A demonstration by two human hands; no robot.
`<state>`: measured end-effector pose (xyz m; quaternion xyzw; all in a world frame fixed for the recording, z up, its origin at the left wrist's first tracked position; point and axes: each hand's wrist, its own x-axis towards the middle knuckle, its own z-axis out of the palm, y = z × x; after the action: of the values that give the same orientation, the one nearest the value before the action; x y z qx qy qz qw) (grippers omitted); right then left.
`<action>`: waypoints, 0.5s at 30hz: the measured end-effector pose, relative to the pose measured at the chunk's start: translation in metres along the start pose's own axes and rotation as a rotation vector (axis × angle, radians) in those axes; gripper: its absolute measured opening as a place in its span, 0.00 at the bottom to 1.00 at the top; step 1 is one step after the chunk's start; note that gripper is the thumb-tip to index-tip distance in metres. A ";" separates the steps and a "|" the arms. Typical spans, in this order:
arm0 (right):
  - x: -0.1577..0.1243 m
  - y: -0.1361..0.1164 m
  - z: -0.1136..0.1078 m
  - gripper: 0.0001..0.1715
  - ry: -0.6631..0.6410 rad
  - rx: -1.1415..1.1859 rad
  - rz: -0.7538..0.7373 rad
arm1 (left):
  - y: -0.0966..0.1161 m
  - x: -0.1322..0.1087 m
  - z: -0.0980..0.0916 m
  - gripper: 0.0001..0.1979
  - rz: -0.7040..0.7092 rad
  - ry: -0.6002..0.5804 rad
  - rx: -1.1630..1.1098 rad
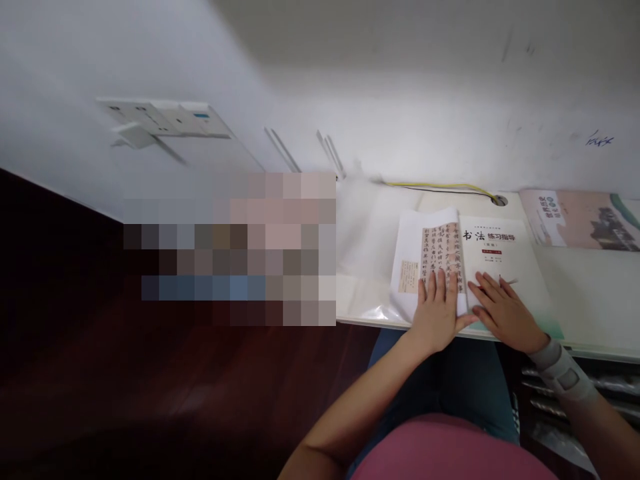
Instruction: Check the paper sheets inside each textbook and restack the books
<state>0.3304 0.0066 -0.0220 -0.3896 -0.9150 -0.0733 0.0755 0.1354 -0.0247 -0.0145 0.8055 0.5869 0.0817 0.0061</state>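
Note:
A calligraphy workbook [500,257] with Chinese lettering on its white and pale green cover lies on the white desk. Joined to or right against its left edge is a white page [410,240] printed with columns of brush-written characters; I cannot tell which. My left hand [440,319] rests flat on the lower part of that page, fingers spread, thumb reaching toward the workbook's edge. Flat on the cover's lower left is my right hand [510,315], its fingers stretched out. Neither hand grips anything. A clear plastic sheet [367,233] appears to lie left of the page.
The white desk [590,293] runs along the wall. A pink book [575,220] lies at the right back, near a cable hole [499,200] with a yellow cable [440,185]. A wall socket [165,119] holds a plug. A pixelated patch hides the area left of the desk.

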 end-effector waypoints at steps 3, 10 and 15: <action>-0.001 0.001 0.001 0.29 0.018 0.019 0.002 | -0.006 0.001 -0.008 0.46 -0.037 -0.020 -0.009; 0.000 0.000 0.001 0.29 0.009 0.022 0.006 | -0.001 -0.022 -0.019 0.42 -0.079 -0.013 0.034; 0.000 -0.001 -0.001 0.29 0.002 0.009 0.010 | 0.007 -0.029 -0.018 0.44 -0.078 -0.056 0.025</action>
<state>0.3303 0.0058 -0.0215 -0.3936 -0.9133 -0.0694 0.0785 0.1312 -0.0555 0.0004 0.7840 0.6184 0.0517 0.0156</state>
